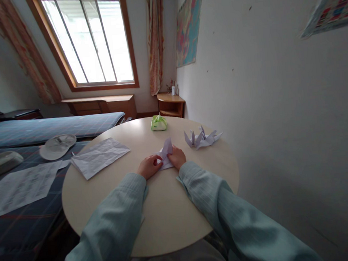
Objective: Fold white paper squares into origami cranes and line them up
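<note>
A partly folded sheet of paper (166, 148) is between my two hands over the middle of the round table, one flap standing up. My left hand (149, 166) pinches its left side with thumb and forefinger curled together. On the right side, my right hand (176, 157) grips the paper, its thumb against the raised flap. Several folded paper cranes (203, 138) stand close together to the right of my hands. The paper's lower part lies near the tabletop; whether it touches is hard to see.
The round table (169, 212) bears a green tissue pack (158, 123) at its far side and creased paper sheets (101, 155) at the left. Beside it, a bed (40, 130) holds a white cap (58, 147) and printed sheets (23, 186). A wall (282, 117) rises close on the right.
</note>
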The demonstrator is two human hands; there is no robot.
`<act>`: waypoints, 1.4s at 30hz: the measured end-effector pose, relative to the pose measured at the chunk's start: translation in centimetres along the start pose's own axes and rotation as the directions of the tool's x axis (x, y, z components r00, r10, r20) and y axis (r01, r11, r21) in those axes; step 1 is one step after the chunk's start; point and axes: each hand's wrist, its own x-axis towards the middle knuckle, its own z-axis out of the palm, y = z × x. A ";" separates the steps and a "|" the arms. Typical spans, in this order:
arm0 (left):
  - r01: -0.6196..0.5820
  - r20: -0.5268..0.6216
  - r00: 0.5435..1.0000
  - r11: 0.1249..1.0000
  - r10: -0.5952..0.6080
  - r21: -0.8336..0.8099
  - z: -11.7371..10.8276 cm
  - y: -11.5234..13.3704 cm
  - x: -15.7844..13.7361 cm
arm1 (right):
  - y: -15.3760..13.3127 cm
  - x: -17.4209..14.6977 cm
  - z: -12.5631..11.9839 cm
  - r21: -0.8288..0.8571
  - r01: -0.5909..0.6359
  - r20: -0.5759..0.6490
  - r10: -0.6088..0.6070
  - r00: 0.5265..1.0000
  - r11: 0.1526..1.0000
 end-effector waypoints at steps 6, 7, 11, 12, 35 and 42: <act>0.004 -0.009 1.000 0.999 -0.004 -0.036 0.4 -0.5 0.2 | 0.0 0.0 0.1 0.016 0.008 -0.005 -0.008 1.000 1.000; 0.009 -0.012 1.000 0.999 -0.010 -0.045 0.5 -0.5 0.2 | 0.0 0.0 0.1 0.027 0.015 -0.010 -0.015 1.000 1.000; 0.037 -0.005 0.999 0.998 -0.037 -0.053 0.4 -0.5 0.2 | -0.3 -0.1 0.3 0.076 0.026 -0.016 -0.025 1.000 0.997; 0.042 -0.003 0.999 0.998 -0.042 -0.050 0.3 -0.4 0.2 | -0.4 -0.1 0.4 0.088 0.030 -0.015 -0.028 0.999 0.996; -0.083 -0.117 0.990 0.996 0.077 -0.043 0.7 -0.9 0.3 | -0.3 0.1 1.0 0.123 0.068 0.002 -0.068 0.998 0.990; -0.029 -0.152 0.988 0.999 0.026 -0.019 0.4 -0.8 0.2 | -0.2 0.1 0.9 0.182 0.106 0.014 -0.110 0.994 0.978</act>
